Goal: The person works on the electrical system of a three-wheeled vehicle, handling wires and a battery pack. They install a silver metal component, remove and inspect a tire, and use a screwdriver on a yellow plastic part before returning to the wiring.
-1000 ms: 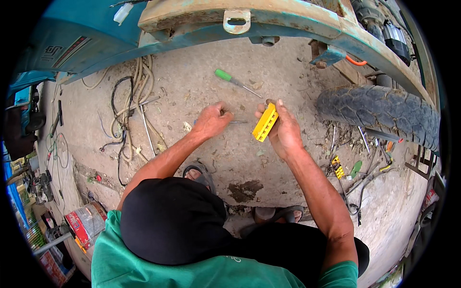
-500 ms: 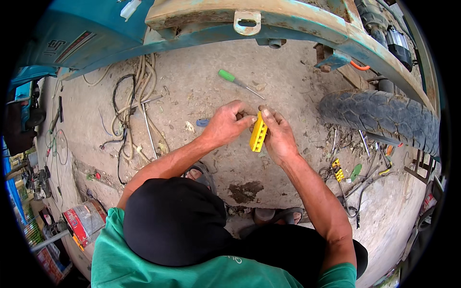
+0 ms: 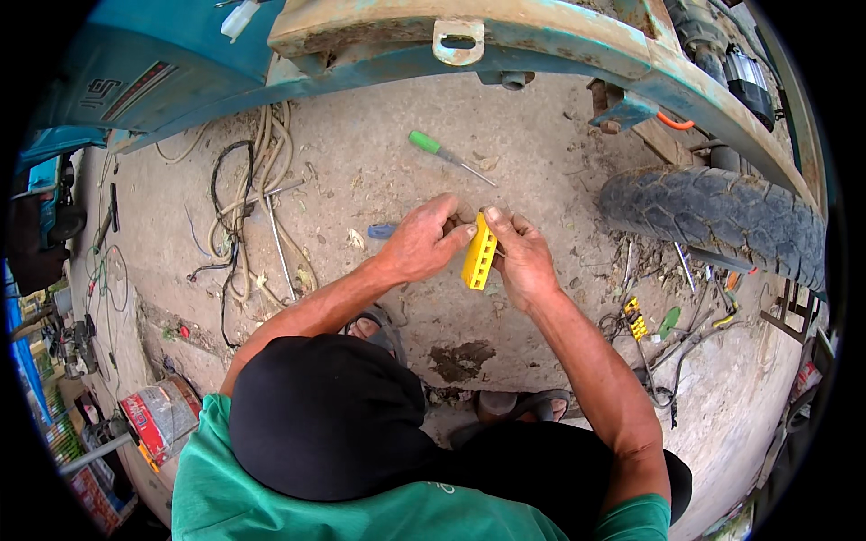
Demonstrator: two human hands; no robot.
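I pinch the yellow plastic block [image 3: 479, 252] between both hands: my left hand [image 3: 422, 240] grips its upper left edge, my right hand [image 3: 521, 260] clasps its right side. Just beyond the block lies a green-handled screwdriver [image 3: 439, 151]. Far left of it sits a red-and-grey printed package [image 3: 155, 418], contents hidden.

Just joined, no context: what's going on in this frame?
A person in a green shirt and black cap squats on a dirt floor beside a teal vehicle frame. Both hands meet on a yellow plastic block: the left hand grips its left side, the right hand its right, held just above the ground. A green-handled screwdriver lies past the hands, untouched. A tyre sits to the right, and a tangle of cables to the left.
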